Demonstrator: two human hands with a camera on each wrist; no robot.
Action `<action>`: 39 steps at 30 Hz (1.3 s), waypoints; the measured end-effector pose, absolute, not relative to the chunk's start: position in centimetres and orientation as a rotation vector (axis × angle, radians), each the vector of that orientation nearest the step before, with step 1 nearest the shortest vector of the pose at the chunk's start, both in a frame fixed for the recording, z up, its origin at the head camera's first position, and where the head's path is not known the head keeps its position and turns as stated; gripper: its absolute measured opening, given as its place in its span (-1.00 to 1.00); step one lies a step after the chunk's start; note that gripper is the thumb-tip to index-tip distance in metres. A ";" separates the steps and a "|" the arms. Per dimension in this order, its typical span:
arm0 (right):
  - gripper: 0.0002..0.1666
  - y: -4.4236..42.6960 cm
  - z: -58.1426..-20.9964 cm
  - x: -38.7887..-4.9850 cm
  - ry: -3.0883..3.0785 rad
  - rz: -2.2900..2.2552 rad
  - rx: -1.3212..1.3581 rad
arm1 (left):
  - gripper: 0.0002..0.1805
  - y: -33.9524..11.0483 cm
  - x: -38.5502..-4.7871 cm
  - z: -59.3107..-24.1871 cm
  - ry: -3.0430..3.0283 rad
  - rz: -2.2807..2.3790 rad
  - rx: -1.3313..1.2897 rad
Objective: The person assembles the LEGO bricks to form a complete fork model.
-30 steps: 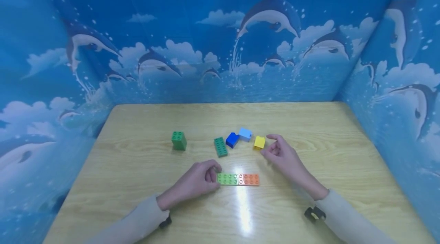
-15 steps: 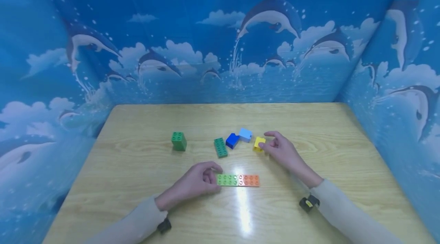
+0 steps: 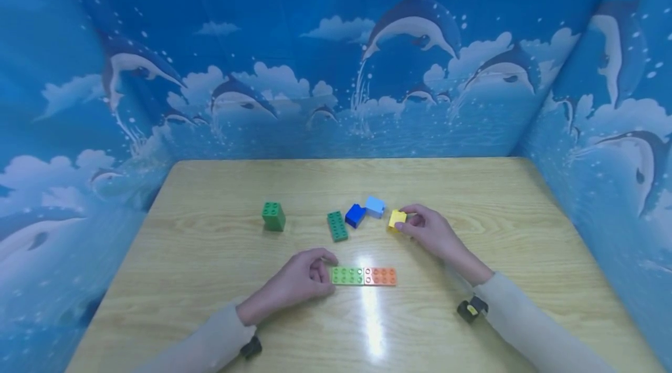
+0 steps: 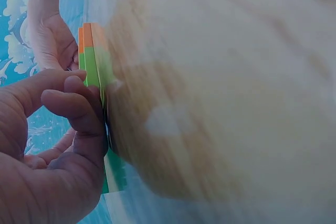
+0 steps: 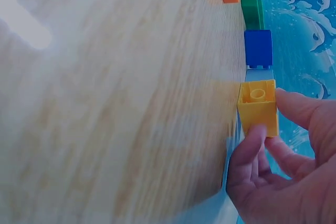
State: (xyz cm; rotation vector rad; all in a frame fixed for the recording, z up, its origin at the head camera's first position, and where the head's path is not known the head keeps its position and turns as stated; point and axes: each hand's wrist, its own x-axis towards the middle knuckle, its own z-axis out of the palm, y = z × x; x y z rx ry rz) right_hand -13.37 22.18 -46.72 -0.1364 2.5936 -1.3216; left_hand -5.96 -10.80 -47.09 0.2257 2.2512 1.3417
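Note:
The right hand (image 3: 431, 234) pinches a yellow brick (image 3: 397, 219) between thumb and fingers; in the right wrist view the hollow underside of the yellow brick (image 5: 257, 98) faces the camera. At the left end of a light green plate (image 3: 347, 275) is the left hand (image 3: 295, 281), fingers bent around that end with thumb and forefinger apart; whether they touch it cannot be told. An orange plate (image 3: 380, 276) lies end to end with the green one. Seen from the left wrist, the left hand (image 4: 58, 129) is beside the green edge (image 4: 92, 66).
Behind the plates lie a dark green plate (image 3: 338, 226), a dark blue brick (image 3: 355, 216) and a light blue brick (image 3: 375, 206). Farther left stands a tall green block (image 3: 273, 216). A dolphin-print curtain (image 3: 336, 58) surrounds the wooden table (image 3: 210, 198) at the back and sides.
The right hand has moved slightly left to the yellow brick and closed its fingers on it; the brick has turned a little. The left hand has barely moved.

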 end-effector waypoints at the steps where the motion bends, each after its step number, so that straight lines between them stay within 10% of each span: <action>1: -0.44 22.2 -46.7 -13.3 2.599 -1.329 -0.138 | -0.43 -10.8 -6.0 -47.1 2.251 1.342 0.220; 21: -0.73 22.7 -46.7 -11.9 2.555 -1.469 -0.291 | -0.46 -10.6 -5.9 -47.0 2.272 1.309 0.240; 39: -0.52 22.7 -44.4 -8.3 2.633 -1.327 -0.432 | -0.46 -10.8 -6.3 -46.8 2.278 1.315 0.306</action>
